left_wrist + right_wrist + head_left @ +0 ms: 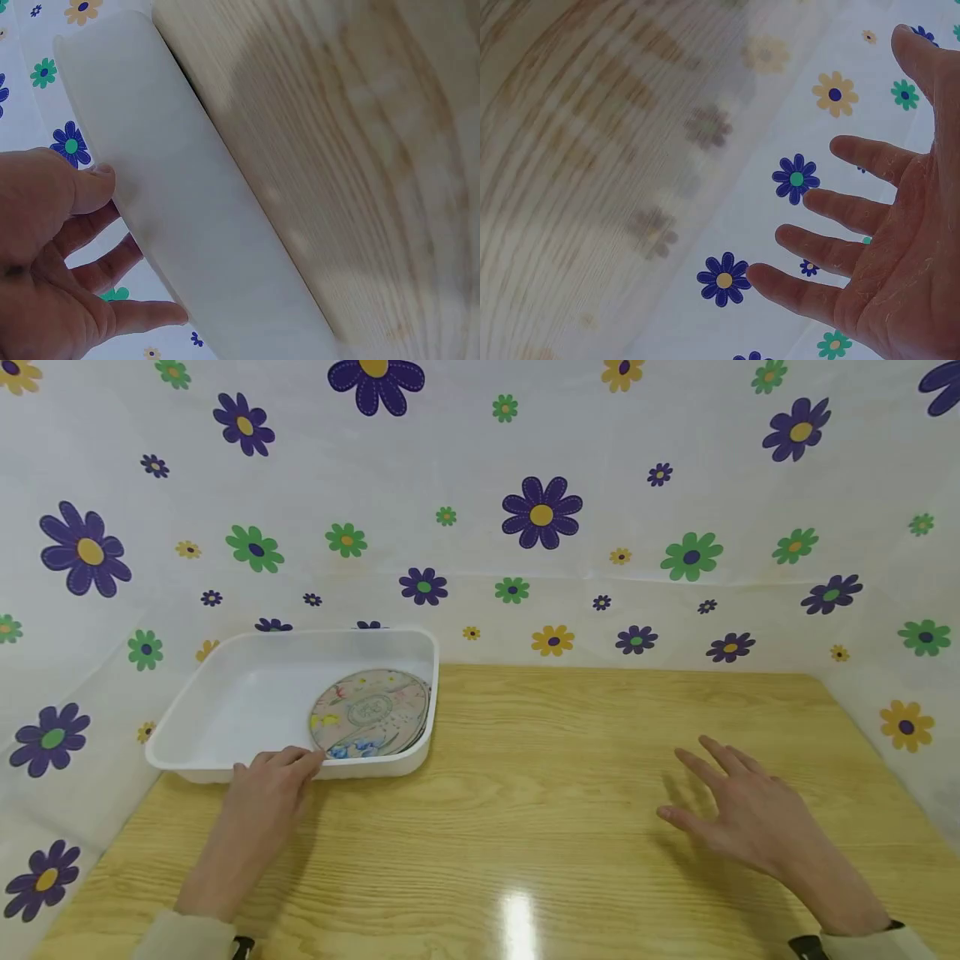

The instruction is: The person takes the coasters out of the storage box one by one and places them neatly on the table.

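Note:
A white plastic tray [225,718] with raised sides stands at the left of the table. Inside its right half lies a round, flat disc [370,714] with a pale printed face and blue and yellow patches; a dark edge shows beneath its right side. My left hand [273,789] grips the tray's near rim. In the left wrist view, the thumb [94,187] is on the outer side of the tray wall [172,180], while the other fingers reach over the rim. Well to the right, my right hand [757,810] hovers over the table, fingers spread, holding nothing.
The wood-grain table [540,777] extends to the right of the tray. A white sheet [465,468] printed with purple, green and yellow flowers hangs behind the table and along both sides. The tray stands near the left and back sheets.

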{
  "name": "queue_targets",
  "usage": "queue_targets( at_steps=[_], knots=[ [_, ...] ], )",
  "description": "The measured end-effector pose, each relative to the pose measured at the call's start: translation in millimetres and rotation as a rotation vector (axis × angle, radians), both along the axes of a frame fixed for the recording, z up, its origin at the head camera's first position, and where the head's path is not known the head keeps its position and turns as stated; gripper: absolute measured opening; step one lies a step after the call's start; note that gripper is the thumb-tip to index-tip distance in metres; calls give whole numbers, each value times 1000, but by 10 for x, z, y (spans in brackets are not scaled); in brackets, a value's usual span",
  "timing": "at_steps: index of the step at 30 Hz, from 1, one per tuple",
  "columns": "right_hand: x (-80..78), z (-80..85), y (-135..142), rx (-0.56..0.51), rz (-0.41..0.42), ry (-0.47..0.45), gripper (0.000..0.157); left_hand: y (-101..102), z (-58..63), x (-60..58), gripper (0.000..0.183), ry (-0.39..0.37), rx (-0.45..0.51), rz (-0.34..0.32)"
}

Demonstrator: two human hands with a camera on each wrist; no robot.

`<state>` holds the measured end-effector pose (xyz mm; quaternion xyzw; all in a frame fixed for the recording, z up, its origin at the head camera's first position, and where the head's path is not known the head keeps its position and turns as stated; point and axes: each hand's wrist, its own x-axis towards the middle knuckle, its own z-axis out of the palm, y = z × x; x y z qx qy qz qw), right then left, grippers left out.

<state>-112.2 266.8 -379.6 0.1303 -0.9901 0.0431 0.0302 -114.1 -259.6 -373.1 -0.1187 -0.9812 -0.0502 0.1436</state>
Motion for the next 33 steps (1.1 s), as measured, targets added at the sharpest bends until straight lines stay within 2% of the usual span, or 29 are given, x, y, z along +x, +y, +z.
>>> queue_targets(
  at_steps=[7, 22, 33],
  knots=[
    [-44, 53, -94, -27, 11, -7, 84, 91, -6, 41, 29, -19, -2, -5],
    [-195, 176, -410, -41, 104, 18, 78, 305, 70, 180, 33, -28, -54, -22],
    [-308, 215, -610, -48, 183, 45, 71, 500, 26, 271, 33, 49, -86, -41]
  ],
)
